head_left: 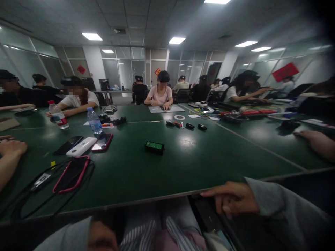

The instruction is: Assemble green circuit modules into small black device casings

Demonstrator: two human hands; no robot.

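My right hand point(232, 198) is at the table's front edge, its index finger stretched along the edge and the other fingers loosely bent. Nothing shows in it. Just below it is a dark, drawer-like space with a black item point(206, 213) and something pale inside. Low in the view, my left hand point(101, 237) is below the tabletop near my lap; its fingers are dim and partly cut off. On the green table point(167, 174), beyond both hands and touched by neither, lies a small black case with a green circuit board point(155, 146) showing.
Phones point(72, 174), a white device point(81, 146) and black cables lie at left, before two bottles point(94, 120). Small black and orange parts point(178, 124) and a tape roll point(179, 118) lie farther back. Co-workers sit around the table; a person's forearm point(10, 157) rests at left.
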